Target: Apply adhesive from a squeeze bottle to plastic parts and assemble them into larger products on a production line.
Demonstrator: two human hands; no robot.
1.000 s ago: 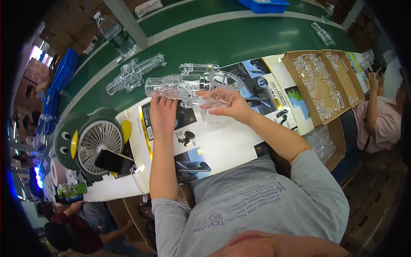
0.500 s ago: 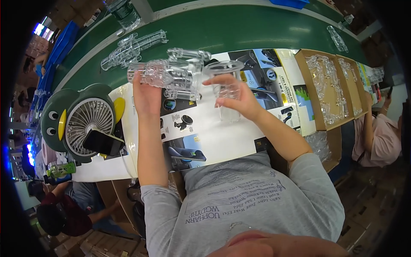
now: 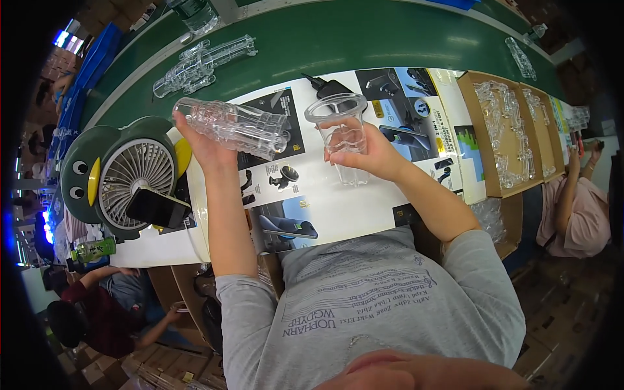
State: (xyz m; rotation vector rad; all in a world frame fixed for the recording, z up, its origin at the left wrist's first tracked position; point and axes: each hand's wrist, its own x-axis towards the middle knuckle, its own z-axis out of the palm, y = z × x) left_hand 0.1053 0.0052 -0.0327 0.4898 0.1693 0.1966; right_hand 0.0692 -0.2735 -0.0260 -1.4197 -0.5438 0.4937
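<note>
My left hand (image 3: 209, 151) is closed around a clear plastic part (image 3: 240, 127) with a wide tube at one end and several thin barrels. The part lies tilted, its narrower end pointing right and a little toward me. To the right, my right hand (image 3: 370, 156) grips a clear cup-shaped plastic piece (image 3: 351, 175) from its side. Its broad round rim faces up, and its narrower body hangs below my fingers. A gap separates the two pieces. At the far left, a similar clear plastic assembly (image 3: 203, 65) rests on the green belt (image 3: 364, 45).
A penguin-shaped fan (image 3: 133, 179) with a phone (image 3: 156, 207) against it stands at left. Printed sheets cover the table, with a black adapter (image 3: 333, 89) beyond the cup. Cardboard trays (image 3: 536, 123) of clear parts sit at right. A co-worker (image 3: 575, 208) is beside them.
My left hand has drawn the barrelled part leftward, away from the cup piece, and its right end has dipped toward me. My right hand has stayed nearly in place, still holding the cup piece.
</note>
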